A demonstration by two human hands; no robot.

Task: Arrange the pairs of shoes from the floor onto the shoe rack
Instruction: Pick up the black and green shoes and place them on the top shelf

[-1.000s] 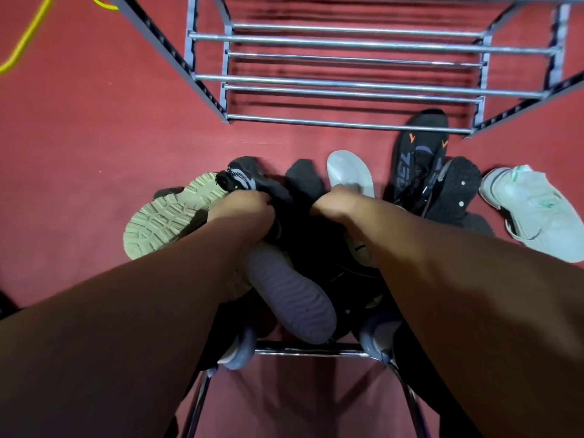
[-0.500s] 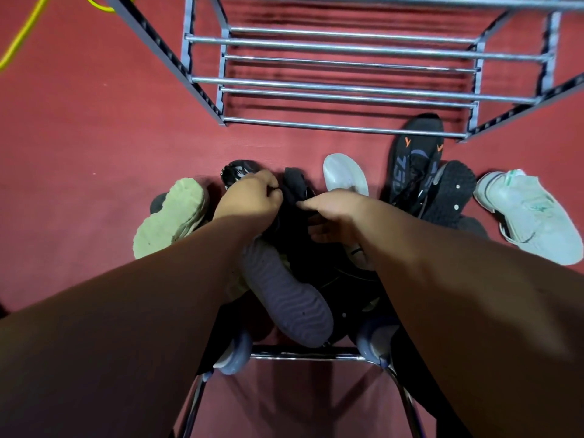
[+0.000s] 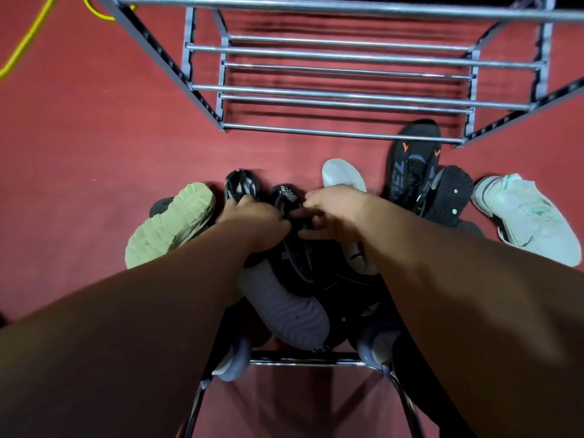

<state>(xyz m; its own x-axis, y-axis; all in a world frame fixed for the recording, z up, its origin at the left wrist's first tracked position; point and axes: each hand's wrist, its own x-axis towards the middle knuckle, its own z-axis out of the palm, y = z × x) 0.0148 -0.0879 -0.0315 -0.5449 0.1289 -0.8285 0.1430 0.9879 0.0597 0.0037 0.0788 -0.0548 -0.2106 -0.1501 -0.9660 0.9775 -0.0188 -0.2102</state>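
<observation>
A heap of shoes lies on the red floor in front of the metal shoe rack (image 3: 331, 131), whose rails carry nothing. My left hand (image 3: 252, 221) grips a black-and-white knit sneaker (image 3: 240, 184) at the heap's front. My right hand (image 3: 331, 213) pinches its matching black sneaker (image 3: 286, 197) just beside it. Both toes point toward the rack. A tan-soled shoe (image 3: 170, 226) lies on its side at the left, and a grey-soled shoe (image 3: 284, 308) rests sole-up under my forearms.
A white shoe toe (image 3: 343, 175) shows behind my right hand. Black trainers with orange marks (image 3: 410, 162) and a studded black sole (image 3: 450, 194) lie at the right, then a white-green sneaker (image 3: 527, 216). A chrome frame (image 3: 303, 361) crosses below. A yellow cable (image 3: 28, 36) trails top left.
The tan-soled shoe has dropped back to the left onto the floor. Both hands have closed in on the black knit pair, whose toes now show side by side.
</observation>
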